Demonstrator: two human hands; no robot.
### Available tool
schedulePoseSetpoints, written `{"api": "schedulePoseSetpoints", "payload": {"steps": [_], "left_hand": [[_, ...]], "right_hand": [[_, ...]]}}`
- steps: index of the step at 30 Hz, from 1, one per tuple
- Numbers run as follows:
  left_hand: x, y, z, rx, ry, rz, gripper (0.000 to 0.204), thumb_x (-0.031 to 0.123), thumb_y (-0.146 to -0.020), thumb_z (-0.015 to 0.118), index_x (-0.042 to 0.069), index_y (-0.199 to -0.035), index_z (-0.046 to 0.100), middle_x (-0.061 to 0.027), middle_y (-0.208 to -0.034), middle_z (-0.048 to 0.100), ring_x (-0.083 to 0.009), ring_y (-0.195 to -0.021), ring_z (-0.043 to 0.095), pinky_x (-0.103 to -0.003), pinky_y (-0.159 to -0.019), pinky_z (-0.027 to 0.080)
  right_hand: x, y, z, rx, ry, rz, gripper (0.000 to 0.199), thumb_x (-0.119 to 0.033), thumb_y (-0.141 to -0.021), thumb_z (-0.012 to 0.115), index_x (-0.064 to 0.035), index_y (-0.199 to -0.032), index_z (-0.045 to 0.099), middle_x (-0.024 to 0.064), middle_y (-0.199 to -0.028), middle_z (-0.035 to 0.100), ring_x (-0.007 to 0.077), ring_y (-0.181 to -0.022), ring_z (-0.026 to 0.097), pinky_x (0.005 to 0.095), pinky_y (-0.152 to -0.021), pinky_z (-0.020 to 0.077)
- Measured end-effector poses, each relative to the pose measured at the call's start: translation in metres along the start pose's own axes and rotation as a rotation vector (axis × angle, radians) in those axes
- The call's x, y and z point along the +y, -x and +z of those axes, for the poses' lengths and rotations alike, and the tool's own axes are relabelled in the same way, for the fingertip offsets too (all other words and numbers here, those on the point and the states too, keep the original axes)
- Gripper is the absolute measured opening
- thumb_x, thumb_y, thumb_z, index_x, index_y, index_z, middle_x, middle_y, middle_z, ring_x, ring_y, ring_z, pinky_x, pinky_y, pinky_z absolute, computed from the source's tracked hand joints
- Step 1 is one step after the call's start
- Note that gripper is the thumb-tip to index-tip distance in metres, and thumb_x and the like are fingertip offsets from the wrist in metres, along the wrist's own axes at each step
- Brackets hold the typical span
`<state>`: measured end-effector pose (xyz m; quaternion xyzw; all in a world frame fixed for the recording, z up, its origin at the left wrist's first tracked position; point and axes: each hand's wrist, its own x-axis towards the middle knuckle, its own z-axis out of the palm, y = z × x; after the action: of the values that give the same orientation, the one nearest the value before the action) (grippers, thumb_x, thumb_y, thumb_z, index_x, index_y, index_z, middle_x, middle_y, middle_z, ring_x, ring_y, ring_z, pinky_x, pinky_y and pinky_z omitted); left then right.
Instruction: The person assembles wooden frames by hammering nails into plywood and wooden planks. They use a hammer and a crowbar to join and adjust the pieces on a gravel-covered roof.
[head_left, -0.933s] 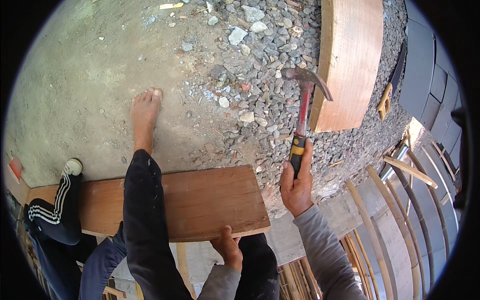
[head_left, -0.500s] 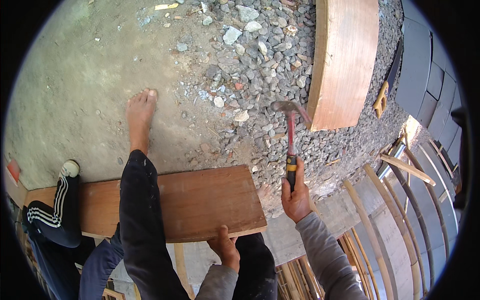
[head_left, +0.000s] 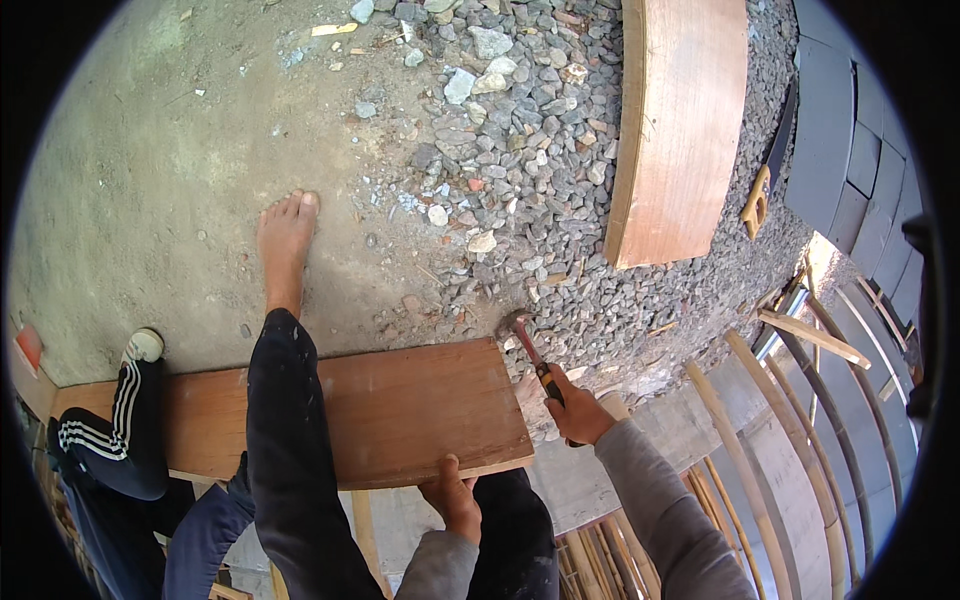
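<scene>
A long reddish-brown wooden board (head_left: 415, 405) lies across in front of me, and my leg crosses over it. My left hand (head_left: 455, 498) grips its near edge close to the right end, thumb on top. In my right hand (head_left: 579, 408) is a claw hammer (head_left: 532, 352) with a red shaft and a black and yellow grip. Its head is beside the board's far right corner; whether it touches the wood I cannot tell.
Another thick board (head_left: 680, 130) lies on grey gravel (head_left: 545, 140). Beyond it are a handsaw (head_left: 763, 180) and dark panels (head_left: 835, 130). Bamboo poles (head_left: 780, 440) and wood strips are at the lower right. Another person's striped trouser leg (head_left: 130, 420) is by the board's left part.
My right hand has swung the hammer down and to the left, from over the gravel to the board's right end. My left hand keeps its hold on the board.
</scene>
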<state>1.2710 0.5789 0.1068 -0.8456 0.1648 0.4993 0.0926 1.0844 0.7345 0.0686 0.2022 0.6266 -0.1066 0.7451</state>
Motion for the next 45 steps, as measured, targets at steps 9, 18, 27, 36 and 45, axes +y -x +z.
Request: {"api": "schedulePoseSetpoints", "payload": {"steps": [9, 18, 27, 36, 45], "left_hand": [[-0.002, -0.005, -0.001, 0.023, -0.005, 0.013, 0.081, 0.012, -0.077, 0.067, 0.014, -0.147, 0.027, -0.0114, -0.142, 0.039, -0.0311, -0.128, 0.046, -0.059, -0.101, 0.048], [-0.004, -0.001, -0.004, 0.027, -0.016, -0.002, 0.081, 0.013, -0.077, 0.067, 0.013, -0.147, 0.027, -0.0114, -0.141, 0.039, -0.0309, -0.128, 0.046, -0.059, -0.100, 0.048], [-0.001, -0.002, -0.002, -0.002, -0.004, 0.010, 0.081, 0.014, -0.076, 0.068, 0.014, -0.147, 0.027, -0.0114, -0.141, 0.039, -0.0311, -0.128, 0.046, -0.060, -0.101, 0.047], [-0.003, -0.003, -0.007, 0.005, -0.018, 0.015, 0.081, 0.014, -0.076, 0.068, 0.014, -0.147, 0.027, -0.0114, -0.141, 0.039, -0.0312, -0.129, 0.046, -0.060, -0.101, 0.046], [0.001, -0.002, 0.003, 0.011, -0.005, 0.021, 0.081, 0.016, -0.077, 0.068, 0.014, -0.147, 0.027, -0.0113, -0.141, 0.039, -0.0316, -0.129, 0.045, -0.061, -0.104, 0.043]], "right_hand": [[-0.017, -0.004, 0.000, 0.938, -0.331, -0.665, 0.069, -0.003, -0.101, 0.049, -0.0146, -0.158, 0.011, -0.0012, -0.070, 0.049, 0.0078, -0.054, 0.047, 0.0257, -0.051, 0.0423], [-0.014, 0.002, 0.002, 0.700, 0.003, -0.577, 0.072, -0.003, -0.095, 0.058, -0.0084, -0.156, 0.020, 0.0203, -0.078, 0.064, 0.0332, -0.061, 0.063, 0.0361, -0.056, 0.0498], [0.000, 0.011, -0.006, 0.194, 0.166, -0.086, 0.069, -0.007, -0.093, 0.059, -0.0098, -0.154, 0.026, 0.0310, -0.082, 0.065, 0.0480, -0.081, 0.067, 0.0433, -0.059, 0.0515], [-0.018, -0.001, 0.004, 0.714, -0.045, -0.584, 0.072, -0.009, -0.097, 0.056, -0.0085, -0.157, 0.016, 0.0225, -0.079, 0.065, 0.0310, -0.066, 0.068, 0.0398, -0.058, 0.0518], [-0.011, 0.000, 0.006, 0.844, -0.113, -0.636, 0.063, -0.003, -0.097, 0.055, -0.0057, -0.153, 0.026, 0.0242, -0.088, 0.064, 0.0340, -0.066, 0.065, 0.0387, -0.061, 0.0509]]}}
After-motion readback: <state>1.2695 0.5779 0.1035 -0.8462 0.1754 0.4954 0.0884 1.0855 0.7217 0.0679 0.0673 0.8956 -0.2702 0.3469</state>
